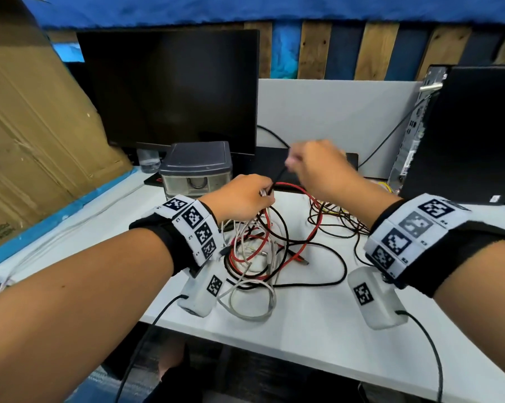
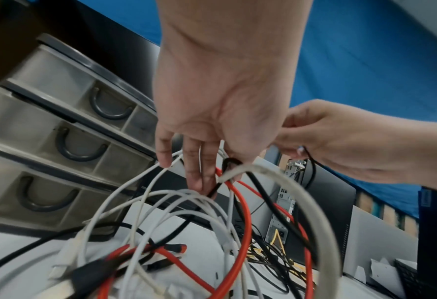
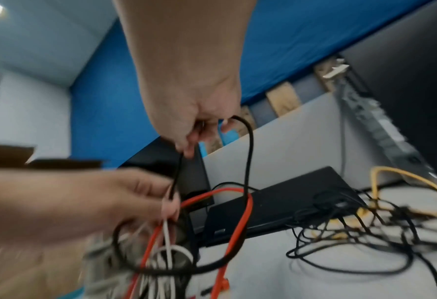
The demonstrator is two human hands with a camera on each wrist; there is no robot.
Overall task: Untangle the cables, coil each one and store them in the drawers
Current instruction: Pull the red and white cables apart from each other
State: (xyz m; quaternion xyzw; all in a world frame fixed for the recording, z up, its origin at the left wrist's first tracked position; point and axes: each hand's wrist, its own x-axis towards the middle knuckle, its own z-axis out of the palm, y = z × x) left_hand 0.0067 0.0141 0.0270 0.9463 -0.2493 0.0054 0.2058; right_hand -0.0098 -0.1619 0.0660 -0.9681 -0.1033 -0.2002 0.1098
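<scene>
White desk (image 1: 318, 330) under my forearms, grey partition panel (image 1: 332, 117) behind it, blue sheeting and wooden slats above. Dark monitor (image 1: 169, 88) at 11 o'clock, cardboard (image 1: 36, 126) leaning at 9, computer tower (image 1: 472, 132) at 2.

Tangle of cables (image 1: 257, 251) lies at desk centre, red, white and black strands looped through each other; a second, thinner black-and-yellow snarl (image 1: 338, 219) sits at 1 o'clock of it.

My left hand (image 1: 242, 196) grips a bunch of strands, raised above the tangle. My right hand (image 1: 318, 164) pinches a black cable (image 1: 277, 177) that runs taut down to the left hand.

Small grey drawer unit (image 1: 197, 170) stands at 12 o'clock of the left hand, in front of the monitor.

Left wrist view adds: three drawers (image 2: 66, 141), all closed, each with a curved handle; my fingers (image 2: 194, 168) hang down among white loops.

Right wrist view, blurred, adds: the black cable arcs out of my pinch and loops back below; a flat black box (image 3: 284, 204) lies on the desk.
</scene>
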